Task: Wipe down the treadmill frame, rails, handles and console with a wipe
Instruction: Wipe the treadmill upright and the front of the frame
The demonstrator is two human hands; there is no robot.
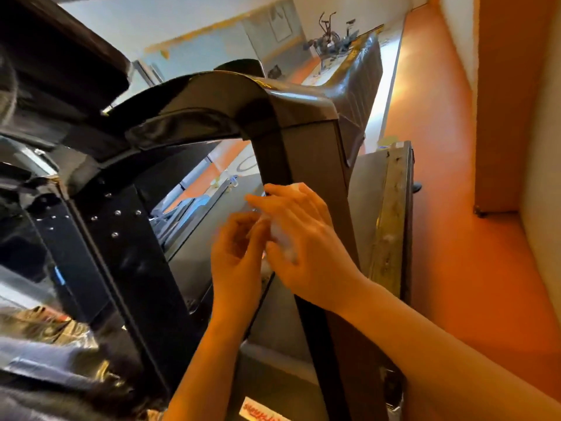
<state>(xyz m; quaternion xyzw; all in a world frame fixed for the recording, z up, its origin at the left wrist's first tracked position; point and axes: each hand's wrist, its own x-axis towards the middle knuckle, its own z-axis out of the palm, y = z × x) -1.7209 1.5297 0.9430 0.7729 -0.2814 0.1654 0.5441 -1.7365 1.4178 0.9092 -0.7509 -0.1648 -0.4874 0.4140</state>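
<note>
Right hand (pixel 306 238) with wipe (pixel 283 238) at frame (pixel 315 153)

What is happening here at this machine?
A person is at a treadmill's dark upright post. The right hand holds a white wipe just in front of the post. The left hand meets it with curled fingers, too blurred to tell whether it grips. Perhaps the wipe is being refolded.

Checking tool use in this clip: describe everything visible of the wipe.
The wipe is white, thin and crumpled, blurred by motion. It sits bunched in the right hand, showing below the thumb and past the knuckles, in front of the dark treadmill upright. The left hand is at its edge; its grip is unclear.
</note>
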